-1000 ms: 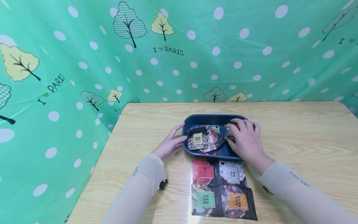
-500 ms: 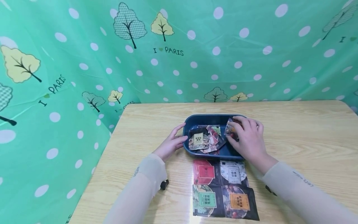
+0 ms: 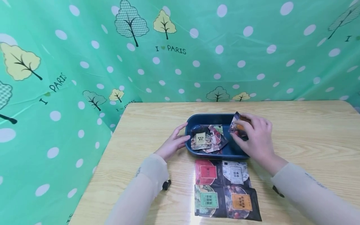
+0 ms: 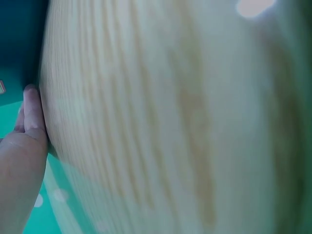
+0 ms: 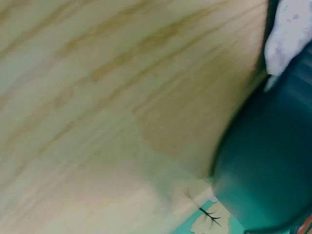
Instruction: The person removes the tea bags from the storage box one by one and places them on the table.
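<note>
My right hand (image 3: 258, 134) pinches a small dark tea sachet with an orange label (image 3: 235, 122) between thumb and fingers, tilted over the right end of a dark blue plastic tray (image 3: 206, 116). Part of the sachet is hidden behind the fingers. On the tray's left side rests my left hand (image 3: 172, 144), fingers fairly straight against the outer wall and thumb at the rim. Inside the tray, a sachet with a cream label (image 3: 201, 140) lies over others, beside a sachet with a pink-red label (image 3: 216, 139). The left wrist view shows fingers (image 4: 33, 109) along the tray wall.
Below the tray, larger tea packets lie in two rows: red (image 3: 208, 172) and white (image 3: 236, 173) above, green (image 3: 209, 200) and orange (image 3: 241, 202) below. They sit on a wood-grain table (image 3: 306, 134). A green printed curtain (image 3: 180, 62) hangs behind and to the left.
My right hand has lifted the orange-labelled sachet from low inside the tray, up and slightly right to rim height. The left hand stays at the tray's left side.
</note>
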